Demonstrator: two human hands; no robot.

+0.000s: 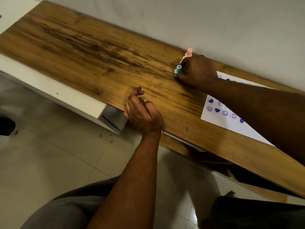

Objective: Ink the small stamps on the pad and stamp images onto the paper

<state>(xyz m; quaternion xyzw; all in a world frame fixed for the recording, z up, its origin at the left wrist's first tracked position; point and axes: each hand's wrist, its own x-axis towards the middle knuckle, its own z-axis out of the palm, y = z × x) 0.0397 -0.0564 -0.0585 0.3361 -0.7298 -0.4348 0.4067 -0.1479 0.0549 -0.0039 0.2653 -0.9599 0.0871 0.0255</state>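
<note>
My right hand (197,71) reaches across the wooden tabletop (92,52) near the back wall, its fingers closed around a small teal stamp (178,69). A pink stamp (189,52) stands just behind it, and a pale one peeks out between them. The white paper (219,119) lies to the right under my right forearm, printed with purple hearts and smiley faces. My left hand (142,113) rests at the table's front edge, fingers loosely curled and holding nothing, with purple ink on a fingertip. No ink pad is in sight.
A grey wall runs along the table's far edge. White panels (54,95) hang below the front edge at the left. Pale floor tiles (54,156) and my knees lie below.
</note>
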